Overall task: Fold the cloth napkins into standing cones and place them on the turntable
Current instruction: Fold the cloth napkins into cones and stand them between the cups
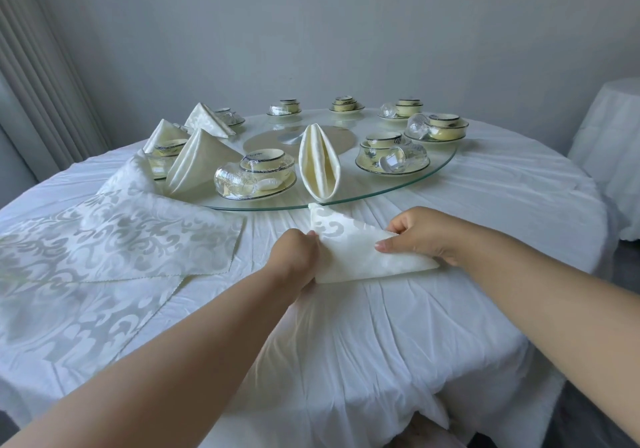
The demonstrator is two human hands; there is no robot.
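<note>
The cream damask napkin folded into a flat triangle lies on the white-clothed round counter, just short of the near rim of the clear glass turntable, its far point almost touching that rim. The left hand has its grip closed on the napkin's left corner, and the right hand pinches the upper right edge with thumb and curled fingers; held at both ends like this, the layers look kept taut and aligned, probably for the next fold or roll toward a cone. On the turntable, a cream napkin standing in a closed pointed bud shape sits at the near edge directly beyond the hands, and three peaked cream napkins stand at the left among pale yellow bowl-and-plate settings with clear glasses. A stack of flat patterned white napkins lies well to the left, one corner draped up against the rim. Open cloth remains in front of and right of the hands.
</note>
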